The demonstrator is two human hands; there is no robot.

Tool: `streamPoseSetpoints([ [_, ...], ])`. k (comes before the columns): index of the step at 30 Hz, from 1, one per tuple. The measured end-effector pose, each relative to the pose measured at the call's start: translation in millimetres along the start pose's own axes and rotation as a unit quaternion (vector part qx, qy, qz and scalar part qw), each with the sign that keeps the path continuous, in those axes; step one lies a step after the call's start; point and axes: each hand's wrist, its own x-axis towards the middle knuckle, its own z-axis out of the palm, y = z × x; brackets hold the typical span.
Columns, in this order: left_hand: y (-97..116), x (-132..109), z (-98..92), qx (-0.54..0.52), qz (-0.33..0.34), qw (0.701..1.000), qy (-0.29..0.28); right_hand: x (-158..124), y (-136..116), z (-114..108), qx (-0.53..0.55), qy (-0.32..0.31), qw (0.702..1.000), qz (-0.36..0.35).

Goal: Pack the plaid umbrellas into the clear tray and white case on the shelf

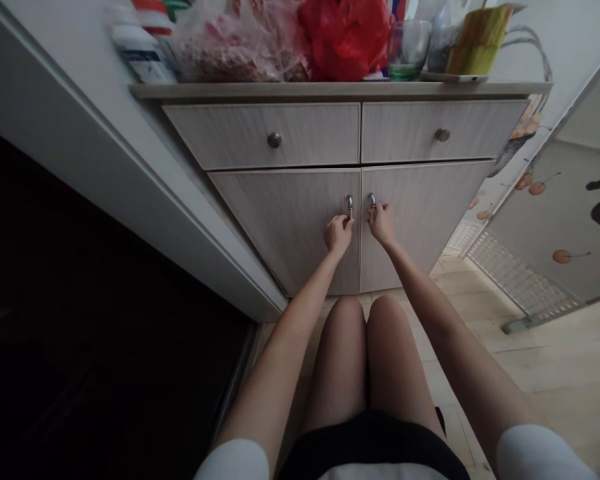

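Observation:
A light wood-grain cabinet stands in front of me, its left door (290, 220) and right door (420, 207) both closed. My left hand (339, 233) has its fingers closed on the lower end of the left door's metal handle (350, 201). With its fingers curled in, my right hand (381, 222) grips the lower part of the right door's handle (372, 199). Above the doors are a left drawer (220, 133) and a right drawer (405, 130), both closed, each with a round knob.
Bottles (140, 53), a clear plastic bag (245, 47), a red bag (347, 40), a glass (409, 50) and a yellow container (480, 43) crowd the cabinet top. A dark doorway (80, 300) lies left. A cherry-patterned screen (545, 220) stands right.

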Motion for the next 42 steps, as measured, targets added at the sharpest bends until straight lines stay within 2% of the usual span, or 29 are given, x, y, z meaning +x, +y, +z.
streamPoseSetpoints([
  [8, 1, 16, 6.6, 0.013, -0.023, 1.000, -0.005, 16, -6, 1, -0.016, -0.035, 0.999, 0.016],
  [15, 0, 21, 9.9, 0.016, -0.023, 1.000, 0.003, 16, -8, 1, -0.013, -0.039, 0.999, 0.024],
  [19, -3, 26, 14.6, -0.004, -0.019, 1.000, 0.014, 17, -8, 2, 0.011, -0.031, 0.999, 0.026],
  [24, -8, 23, 19.2, -0.046, -0.014, 0.998, 0.033, 15, -10, -2, 0.014, -0.059, 0.997, 0.050],
  [27, -19, -8, 19.5, -0.049, -0.026, 0.998, -0.018, -13, 0, -3, 0.084, -0.070, 0.993, 0.050],
  [30, -36, -67, 20.8, -0.013, -0.029, 0.993, -0.111, -73, 23, 3, 0.135, -0.116, 0.983, 0.040],
  [33, -53, -130, 23.8, 0.008, -0.023, 0.985, -0.173, -141, 49, 7, 0.095, -0.203, 0.974, 0.027],
  [35, -60, -161, 24.7, 0.031, -0.028, 0.979, -0.199, -174, 59, 6, 0.059, -0.253, 0.965, 0.042],
  [38, -62, -183, 23.6, 0.068, -0.032, 0.972, -0.221, -198, 62, -2, -0.004, -0.300, 0.952, 0.057],
  [42, -60, -184, 20.7, 0.102, -0.024, 0.965, -0.240, -197, 55, -12, -0.060, -0.313, 0.947, 0.049],
])
